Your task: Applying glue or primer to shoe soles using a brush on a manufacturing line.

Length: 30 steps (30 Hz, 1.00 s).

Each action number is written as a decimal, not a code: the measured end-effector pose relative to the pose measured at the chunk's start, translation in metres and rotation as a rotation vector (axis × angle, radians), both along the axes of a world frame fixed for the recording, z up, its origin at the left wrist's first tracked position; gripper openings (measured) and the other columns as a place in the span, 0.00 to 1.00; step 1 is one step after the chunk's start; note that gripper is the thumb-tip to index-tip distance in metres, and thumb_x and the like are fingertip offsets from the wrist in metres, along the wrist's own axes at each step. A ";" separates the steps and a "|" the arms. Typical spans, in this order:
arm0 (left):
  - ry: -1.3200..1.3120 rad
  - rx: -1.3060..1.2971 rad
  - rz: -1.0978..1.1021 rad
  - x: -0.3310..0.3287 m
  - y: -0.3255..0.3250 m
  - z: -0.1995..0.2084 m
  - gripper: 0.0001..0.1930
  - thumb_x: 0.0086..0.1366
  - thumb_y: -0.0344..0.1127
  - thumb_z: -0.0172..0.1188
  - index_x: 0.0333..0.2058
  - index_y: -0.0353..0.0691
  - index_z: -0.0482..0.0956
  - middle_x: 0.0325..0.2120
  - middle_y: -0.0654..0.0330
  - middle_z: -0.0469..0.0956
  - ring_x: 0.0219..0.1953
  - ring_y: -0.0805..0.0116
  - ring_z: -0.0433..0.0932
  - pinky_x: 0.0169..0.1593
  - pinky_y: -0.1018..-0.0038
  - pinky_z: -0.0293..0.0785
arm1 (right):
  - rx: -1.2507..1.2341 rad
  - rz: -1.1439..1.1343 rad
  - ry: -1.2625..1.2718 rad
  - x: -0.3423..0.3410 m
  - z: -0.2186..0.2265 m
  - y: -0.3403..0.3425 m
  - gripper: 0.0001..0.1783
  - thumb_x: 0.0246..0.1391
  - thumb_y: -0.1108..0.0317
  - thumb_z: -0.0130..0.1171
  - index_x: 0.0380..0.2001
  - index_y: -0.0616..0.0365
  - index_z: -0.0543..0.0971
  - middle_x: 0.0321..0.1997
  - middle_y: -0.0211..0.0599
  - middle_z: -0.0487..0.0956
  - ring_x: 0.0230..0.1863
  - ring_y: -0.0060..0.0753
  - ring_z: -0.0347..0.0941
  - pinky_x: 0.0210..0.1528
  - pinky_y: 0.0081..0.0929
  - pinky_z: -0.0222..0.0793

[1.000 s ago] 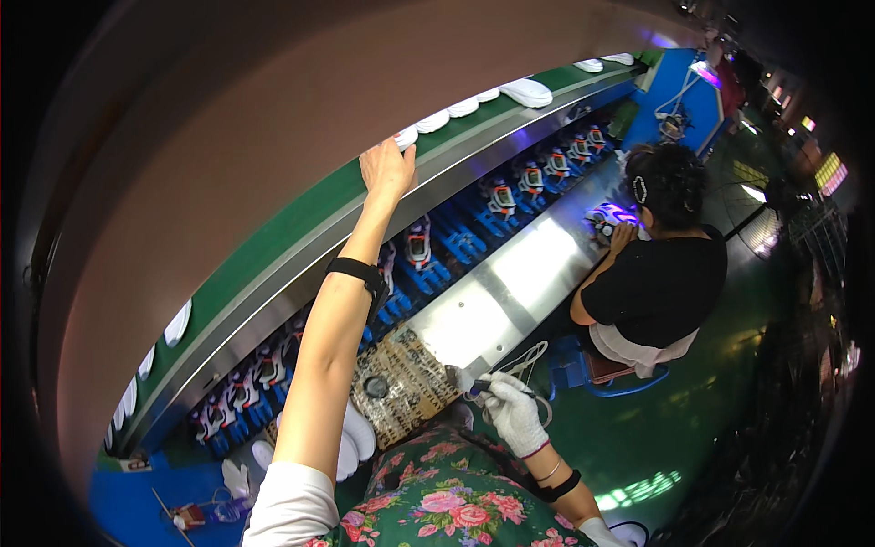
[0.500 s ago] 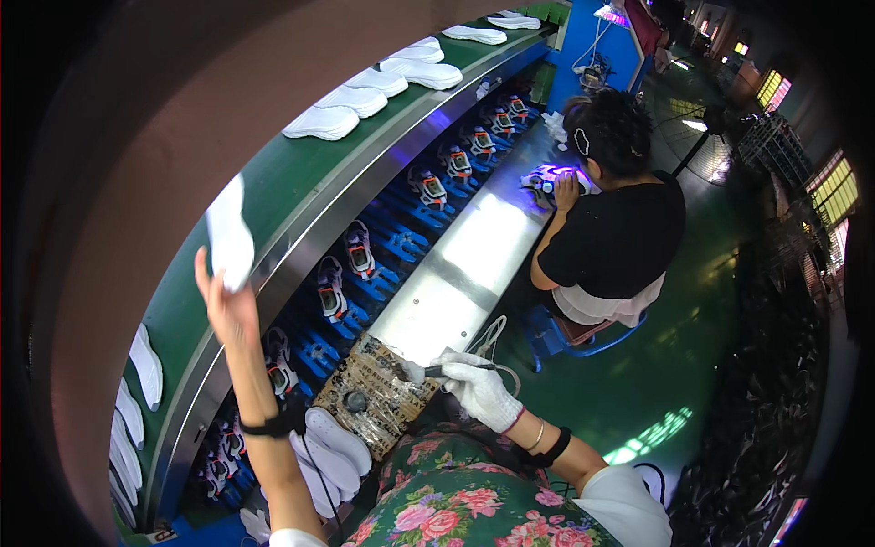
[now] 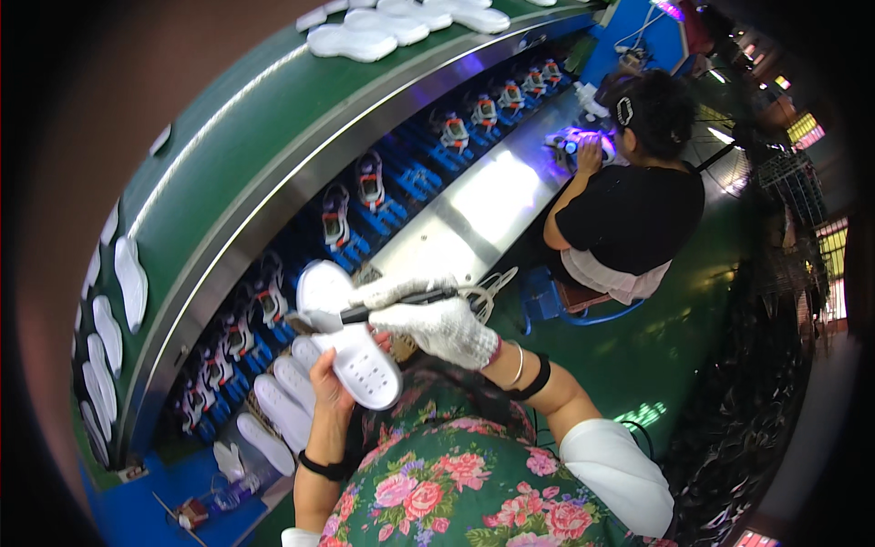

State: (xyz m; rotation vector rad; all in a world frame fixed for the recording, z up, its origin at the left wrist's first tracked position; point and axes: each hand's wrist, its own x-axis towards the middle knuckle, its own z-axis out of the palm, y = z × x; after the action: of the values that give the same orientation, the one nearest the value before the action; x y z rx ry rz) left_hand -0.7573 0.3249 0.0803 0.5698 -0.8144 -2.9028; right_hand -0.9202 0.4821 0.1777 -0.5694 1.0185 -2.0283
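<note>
Above the flowered lap, the bare left hand point(image 3: 330, 387) rises with its forearm upright, fingers clamped round the edge of a white shoe sole point(image 3: 351, 337) held tilted before the chest. From the right, the white-gloved right hand point(image 3: 437, 321) reaches across, fingers closed on a dark brush point(image 3: 383, 310) whose tip touches the sole. Just behind runs the steel conveyor edge point(image 3: 273, 219); a seated co-worker point(image 3: 629, 210) sits close on the right
</note>
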 end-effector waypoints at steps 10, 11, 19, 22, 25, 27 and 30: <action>0.278 0.442 0.190 -0.035 0.022 0.039 0.47 0.63 0.78 0.37 0.63 0.41 0.66 0.55 0.54 0.76 0.54 0.54 0.78 0.60 0.58 0.72 | 0.098 -0.390 0.897 -0.005 0.003 -0.011 0.10 0.43 0.77 0.70 0.32 0.65 0.86 0.33 0.42 0.86 0.34 0.32 0.83 0.38 0.28 0.79; 0.271 0.429 0.212 -0.036 0.025 0.042 0.47 0.63 0.78 0.37 0.63 0.41 0.66 0.55 0.54 0.76 0.54 0.54 0.78 0.60 0.58 0.72 | 0.083 -0.393 0.957 -0.007 0.005 -0.014 0.10 0.42 0.76 0.70 0.32 0.65 0.85 0.33 0.43 0.85 0.33 0.33 0.82 0.38 0.28 0.78; -0.002 -0.137 0.317 -0.039 0.046 0.038 0.45 0.68 0.74 0.31 0.68 0.43 0.57 0.64 0.56 0.66 0.63 0.58 0.69 0.65 0.61 0.66 | 0.132 -0.368 1.441 -0.002 0.001 -0.013 0.20 0.43 0.76 0.66 0.43 0.61 0.84 0.45 0.44 0.84 0.45 0.44 0.82 0.48 0.37 0.76; -0.067 -0.123 0.279 -0.041 0.044 0.031 0.48 0.65 0.78 0.28 0.68 0.43 0.58 0.61 0.53 0.69 0.61 0.58 0.70 0.64 0.61 0.67 | 0.093 -0.308 1.414 0.017 -0.004 -0.016 0.19 0.43 0.75 0.67 0.43 0.57 0.85 0.45 0.41 0.84 0.46 0.42 0.82 0.50 0.37 0.76; -0.019 -0.035 0.313 -0.030 0.042 0.022 0.49 0.64 0.79 0.28 0.67 0.43 0.58 0.60 0.52 0.69 0.62 0.57 0.69 0.64 0.60 0.67 | 0.073 -0.246 1.160 0.013 -0.001 -0.010 0.16 0.45 0.76 0.69 0.41 0.58 0.86 0.42 0.41 0.85 0.41 0.37 0.83 0.47 0.34 0.78; 0.329 0.096 0.153 -0.032 0.033 0.012 0.47 0.65 0.77 0.29 0.68 0.43 0.58 0.61 0.53 0.68 0.62 0.58 0.69 0.65 0.61 0.66 | 0.096 -0.412 1.036 0.006 -0.018 -0.018 0.16 0.45 0.74 0.67 0.41 0.57 0.85 0.42 0.44 0.84 0.44 0.44 0.81 0.48 0.35 0.76; 0.546 0.265 0.024 -0.026 0.031 0.009 0.46 0.67 0.75 0.31 0.68 0.42 0.58 0.62 0.54 0.67 0.62 0.59 0.70 0.66 0.61 0.65 | 0.125 -0.375 1.391 0.000 -0.020 -0.016 0.13 0.47 0.78 0.69 0.39 0.61 0.85 0.40 0.42 0.86 0.37 0.33 0.84 0.42 0.29 0.79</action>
State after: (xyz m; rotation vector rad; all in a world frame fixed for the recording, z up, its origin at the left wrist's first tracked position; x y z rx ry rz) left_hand -0.7835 0.3560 0.0892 -0.2052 -0.3499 -2.9266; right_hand -0.9200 0.4657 0.1573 -1.9467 2.1060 -1.6629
